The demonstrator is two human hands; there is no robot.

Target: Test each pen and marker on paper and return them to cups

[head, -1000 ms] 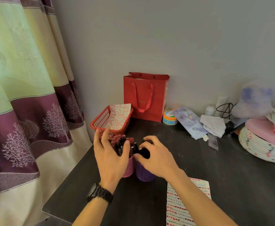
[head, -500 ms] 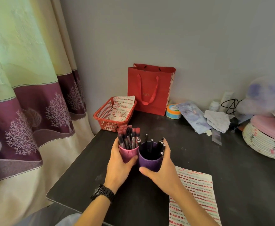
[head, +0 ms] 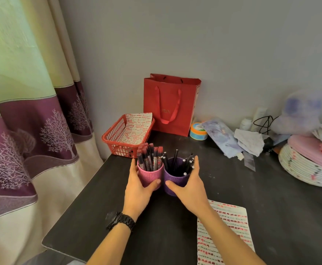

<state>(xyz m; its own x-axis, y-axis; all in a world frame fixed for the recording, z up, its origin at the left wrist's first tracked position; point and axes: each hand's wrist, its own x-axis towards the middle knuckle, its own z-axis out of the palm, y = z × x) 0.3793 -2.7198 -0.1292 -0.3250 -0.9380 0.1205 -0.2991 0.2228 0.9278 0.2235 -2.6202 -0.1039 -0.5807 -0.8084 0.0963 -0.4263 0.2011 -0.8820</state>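
Two perforated cups stand side by side on the dark table (head: pixel 271 217). The pink cup (head: pixel 150 175) on the left is packed with red-capped markers (head: pixel 149 156). The purple cup (head: pixel 175 180) on the right holds several black pens (head: pixel 187 162). My left hand (head: pixel 137 190) wraps around the pink cup, thumb on its front. My right hand (head: pixel 189 188) wraps around the purple cup. A sheet of paper (head: pixel 225 232) covered in rows of red test marks lies flat at the near right.
A red basket (head: pixel 116 138) with a marked sheet in it sits behind the cups. A red paper bag (head: pixel 170 104) stands by the wall. A tape roll (head: pixel 198 131), papers and a woven basket (head: pixel 305 169) crowd the right. A curtain (head: pixel 26 111) hangs left.
My hands came down from over the pen tops to the sides of the two cups and closed around them. The view has tilted down a little.
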